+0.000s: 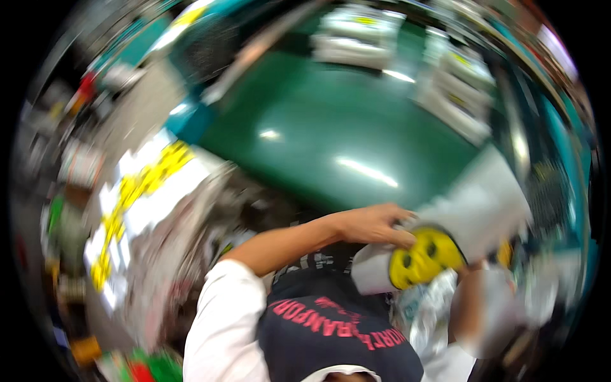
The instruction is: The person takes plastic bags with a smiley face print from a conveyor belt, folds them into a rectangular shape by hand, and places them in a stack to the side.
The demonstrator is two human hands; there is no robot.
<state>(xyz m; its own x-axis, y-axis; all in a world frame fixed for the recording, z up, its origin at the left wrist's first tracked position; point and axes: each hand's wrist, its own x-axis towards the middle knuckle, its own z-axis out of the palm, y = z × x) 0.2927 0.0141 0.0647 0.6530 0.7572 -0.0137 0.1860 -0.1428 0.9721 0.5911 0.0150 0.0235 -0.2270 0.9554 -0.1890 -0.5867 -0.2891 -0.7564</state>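
Note:
My left hand (385, 224) reaches across in front of my body, fingers closed on the upper edge of a white plastic bag (490, 197) with a yellow printed patch and dark spots. The bag slants up to the right over the near right corner of a green surface (299, 121). My right forearm (466, 296) rises at the lower right, close to the bag's lower edge. The fingers of that hand are hidden or smeared by motion. Below the yellow print hangs crinkled, shiny clear plastic (434, 312).
Stacked white bags (356, 38) stand at the far side of the green surface, with another stack (461, 89) along its right. At left lies a big pile of white bags with yellow print (149, 175). A white tub (81, 163) stands on the floor further left.

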